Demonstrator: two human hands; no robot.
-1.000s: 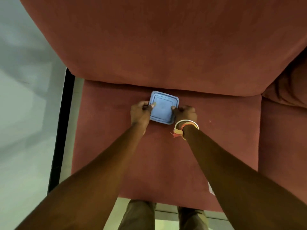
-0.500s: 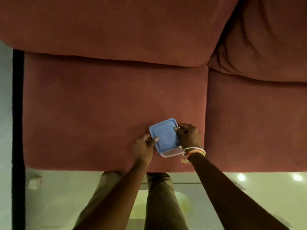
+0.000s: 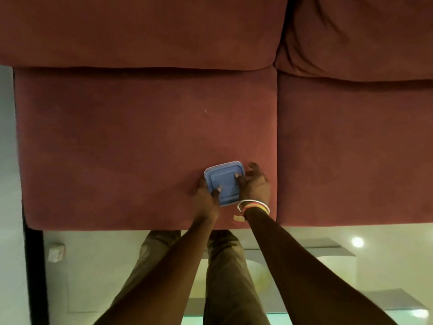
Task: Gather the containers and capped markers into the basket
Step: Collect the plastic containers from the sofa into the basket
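We see no lettering that we can read on the small square blue-lidded plastic container [image 3: 224, 182]; its lid shows only a raised square panel moulded inside the rim. The container sits over the front right part of the wide maroon fabric seat cushion [image 3: 128, 148] of a sofa, near the seam with the neighbouring maroon seat cushion [image 3: 351, 148]. We cannot tell whether it rests on the fabric or is held just above it.

Behind the seats run the plump maroon back cushions [image 3: 140, 31], well apart from the container. Below the sofa's front edge lies a glossy pale floor [image 3: 98, 277] with a bright round light reflection [image 3: 357, 242]. A small white box [image 3: 56, 252] sits at the left beside a black vertical strip [image 3: 35, 266]. Our olive trouser legs [image 3: 229, 277] stand between the two forearms. Nothing lies between us and the container but our own hands, which hide its sides.

The left hand [image 3: 206, 195] grips the container's left edge, thumb laid on the lid and fingers curled round the side. The right hand [image 3: 254, 186] grips the right edge the same way, thumb on the lid, with one finger lifted by the far corner. Silver and coloured bangles [image 3: 254, 205] circle the right wrist, and a small pale tassel [image 3: 239, 218] hangs beside them.
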